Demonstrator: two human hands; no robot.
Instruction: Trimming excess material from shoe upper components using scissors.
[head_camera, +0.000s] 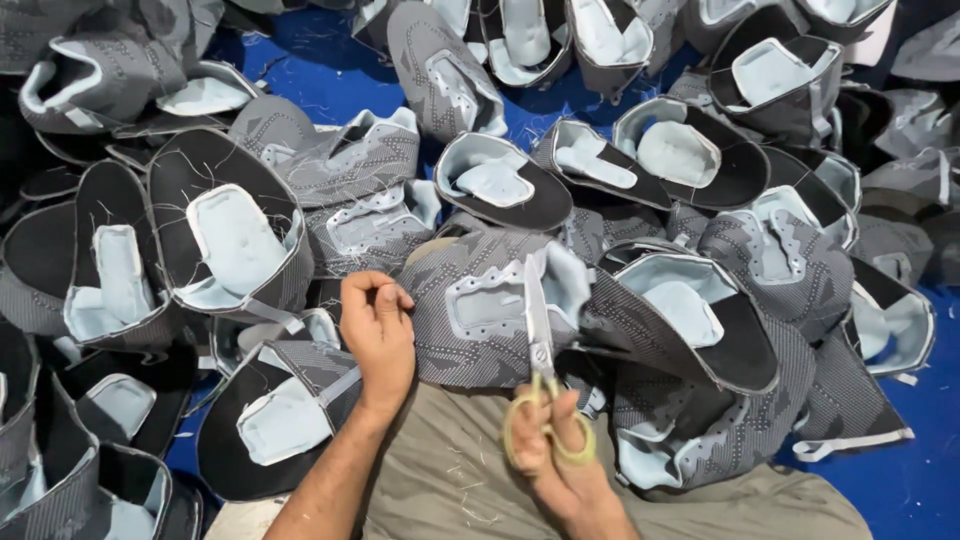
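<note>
Heaps of grey shoe uppers (240, 230) crowd the blue floor (910, 480) from nine through three o'clock. The left hand (378, 335) pinches the central upper (480, 305) at its nine o'clock edge; the right hand (560, 455) grips scissors (540, 360), blades pointing twelve. Right fingers are partly hidden by the handles.

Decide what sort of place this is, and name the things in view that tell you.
Probably a shoe-making workshop. Dozens of unfinished grey shoe uppers lie heaped on a blue floor, and the right hand works scissors at one upper that the left hand steadies.
</note>
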